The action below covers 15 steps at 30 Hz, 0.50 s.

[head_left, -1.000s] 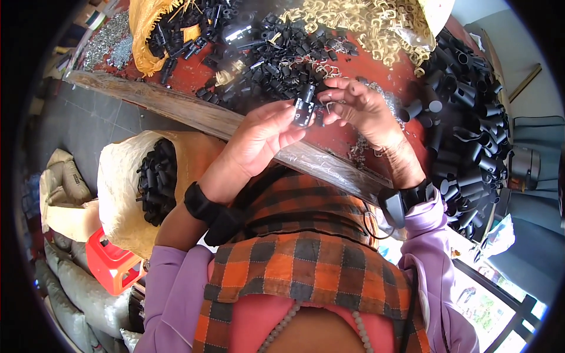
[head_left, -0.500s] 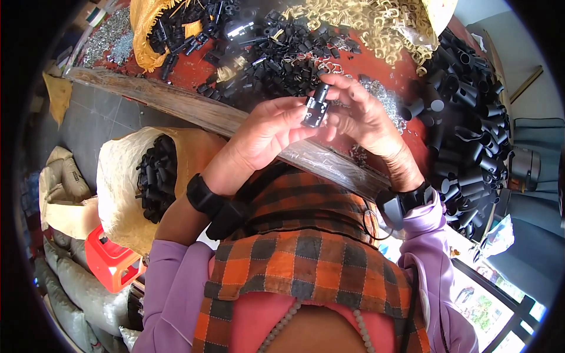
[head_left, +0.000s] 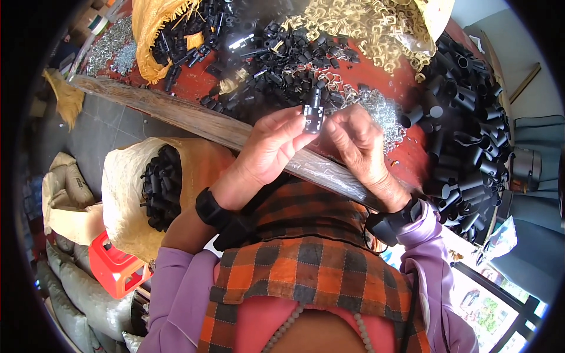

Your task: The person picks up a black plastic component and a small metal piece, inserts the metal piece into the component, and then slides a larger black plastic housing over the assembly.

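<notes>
Wooden edge: the table's near rail (head_left: 176, 113) is the landmark for every place given here.
Black fitting: the 1 stemmed piece (head_left: 313, 119) is held up just beyond the wooden edge, its narrow stem pointing away from it and its wider block nearer to it.
Left hand: this hand (head_left: 266, 147), above the wooden edge, is clamped on the wider block between thumb and fingers. A pinch low on the block seems best, as it leaves the stem uncovered.
Right hand: this hand (head_left: 359, 138), its fingertips just beyond the wooden edge, has thumb and forefinger curled close beside the block. I cannot tell whether they meet or pinch a small part.
Steadiness: let the left hand brace the block while the right does the fine work; 2 moving hands would likely spoil the alignment.
Silver parts: this heap (head_left: 385, 117) lies beyond the wooden edge, near the right hand, so reaches can be short.
Black pieces: with this pile (head_left: 288, 79) farther beyond the wooden edge, anything dropped there could be hard to spot.
</notes>
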Tool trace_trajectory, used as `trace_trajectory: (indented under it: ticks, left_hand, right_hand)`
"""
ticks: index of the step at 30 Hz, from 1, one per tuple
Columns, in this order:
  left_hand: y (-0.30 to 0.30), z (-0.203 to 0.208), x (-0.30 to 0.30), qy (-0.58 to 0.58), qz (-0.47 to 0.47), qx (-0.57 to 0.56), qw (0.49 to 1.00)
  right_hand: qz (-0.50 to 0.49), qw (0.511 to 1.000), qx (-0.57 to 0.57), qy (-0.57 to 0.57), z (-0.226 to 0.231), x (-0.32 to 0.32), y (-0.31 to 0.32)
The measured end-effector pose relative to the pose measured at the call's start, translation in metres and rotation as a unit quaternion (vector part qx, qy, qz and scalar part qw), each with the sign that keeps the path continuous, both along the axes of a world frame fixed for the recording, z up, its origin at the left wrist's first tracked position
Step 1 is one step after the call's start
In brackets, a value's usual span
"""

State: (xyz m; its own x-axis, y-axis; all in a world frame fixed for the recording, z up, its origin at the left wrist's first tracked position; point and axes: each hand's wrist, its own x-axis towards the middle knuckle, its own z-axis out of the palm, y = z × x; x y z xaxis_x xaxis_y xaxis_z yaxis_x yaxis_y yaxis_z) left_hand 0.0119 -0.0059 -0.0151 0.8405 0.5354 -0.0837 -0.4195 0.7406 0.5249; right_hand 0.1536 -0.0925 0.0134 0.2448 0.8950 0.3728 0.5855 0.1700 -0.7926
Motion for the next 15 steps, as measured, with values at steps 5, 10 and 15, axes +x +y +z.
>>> trace_trajectory:
  ticks: [5, 10, 15]
  left_hand:
    - [-0.003, -0.005, 0.000, 0.014, 0.003, 0.003, 1.000]
    - [-0.004, 0.004, -0.002, 0.043, -0.026, 0.024, 0.998]
    - [-0.004, 0.003, -0.005, 0.066, -0.032, 0.012, 0.997]
  right_hand:
    - [-0.015, 1.000, 0.003, 0.015, -0.003, 0.001, -0.002]
    - [0.007, 0.957, -0.087, 0.278, -0.014, 0.007, -0.004]
    - [0.035, 0.947, -0.080, 0.309, -0.013, 0.013, -0.008]
